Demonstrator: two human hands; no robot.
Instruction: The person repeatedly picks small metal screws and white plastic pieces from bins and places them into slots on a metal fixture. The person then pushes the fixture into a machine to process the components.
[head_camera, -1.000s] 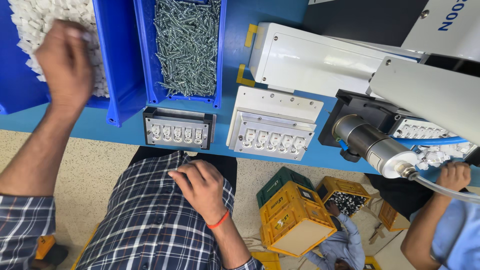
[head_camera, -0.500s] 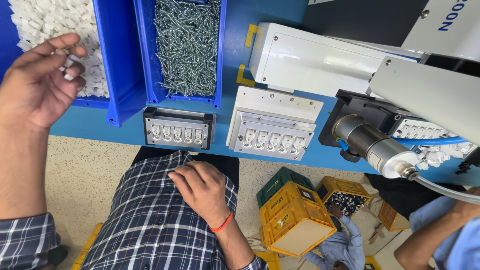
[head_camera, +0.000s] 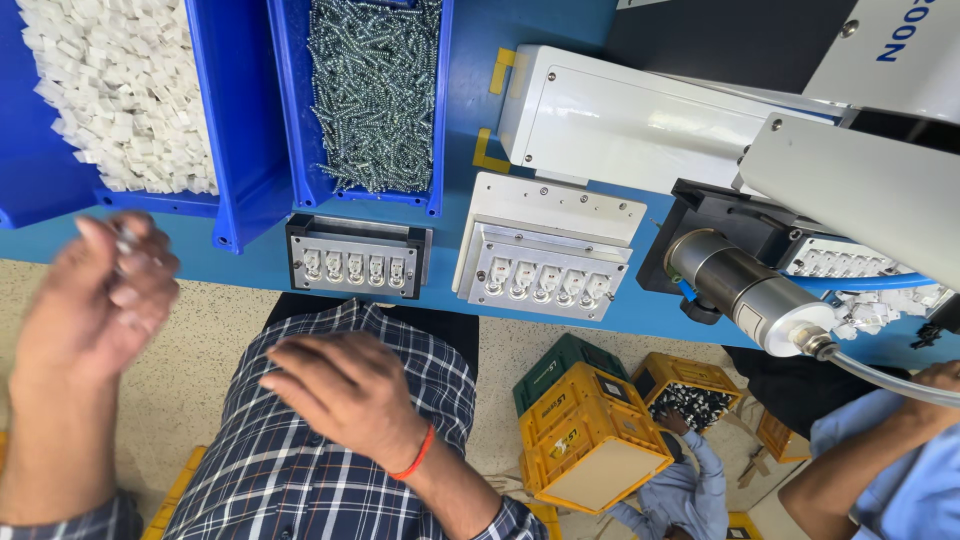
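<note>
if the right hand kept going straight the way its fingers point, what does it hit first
Probably the dark fixture with its row of white parts at the bench edge: the right hand points up and left toward it, though the hand is blurred and depth is unclear.

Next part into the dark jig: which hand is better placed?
Left, probably. The left hand is raised near the dark jig, though blurred; the right hand lies flat on the plaid shirt.

White bits (head_camera: 120, 100) fill a blue bin (head_camera: 240, 150). Blue table (head_camera: 470, 120). Yellow crate (head_camera: 590, 440). Shirt (head_camera: 300, 480) is blue-white checked.
</note>
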